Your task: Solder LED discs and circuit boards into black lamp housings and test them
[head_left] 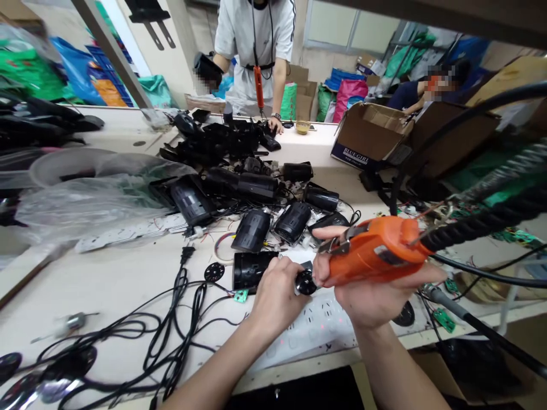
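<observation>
My left hand [280, 293] is closed, its fingers gripping a small round black part [305, 282] with a shiny edge. To its right, my right hand [367, 296] wraps round an orange power screwdriver [376, 250], whose front end is hidden near my fingers. A black cylindrical housing [248, 270] lies just left of my left hand, partly behind it. Beneath both hands is a white power strip [316, 327] with several sockets. A black slotted disc [214, 272] and a small green circuit board [240, 296] lie beside the housing.
Black housings [252, 230] and dark parts fill the middle of the table [171, 285]. Black cables [183, 319] coil at the left, near a small motor [76, 320]. A cardboard box [371, 134] stands back right. Across the table, a person [256, 45] rests one hand among parts.
</observation>
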The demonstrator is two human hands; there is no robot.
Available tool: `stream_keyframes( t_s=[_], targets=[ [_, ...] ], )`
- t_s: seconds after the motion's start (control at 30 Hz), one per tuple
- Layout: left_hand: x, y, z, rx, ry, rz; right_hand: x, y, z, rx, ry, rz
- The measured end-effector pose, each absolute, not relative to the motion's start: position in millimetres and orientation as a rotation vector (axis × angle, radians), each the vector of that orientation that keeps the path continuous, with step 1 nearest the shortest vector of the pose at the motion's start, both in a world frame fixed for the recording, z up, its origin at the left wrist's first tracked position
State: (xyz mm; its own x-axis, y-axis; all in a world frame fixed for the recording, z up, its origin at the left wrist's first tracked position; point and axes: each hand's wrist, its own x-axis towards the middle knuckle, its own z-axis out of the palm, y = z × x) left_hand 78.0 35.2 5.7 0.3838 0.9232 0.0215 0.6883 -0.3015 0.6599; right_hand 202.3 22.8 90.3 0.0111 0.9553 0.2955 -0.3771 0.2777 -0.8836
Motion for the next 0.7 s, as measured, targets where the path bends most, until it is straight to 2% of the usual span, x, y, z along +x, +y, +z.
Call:
stream_keyframes(
  t_s=[0.43,0.7],
  targets=[
    [77.7,35.6,5.5,2.064,1.369,0.553,200.4,24.0,82.7,-0.755,-1.149,1.202],
    [78.7,37.9,3.5,2.037,1.354,0.580,195.7,23.4,85.3,-0.602,-1.150,1.197]
  ],
)
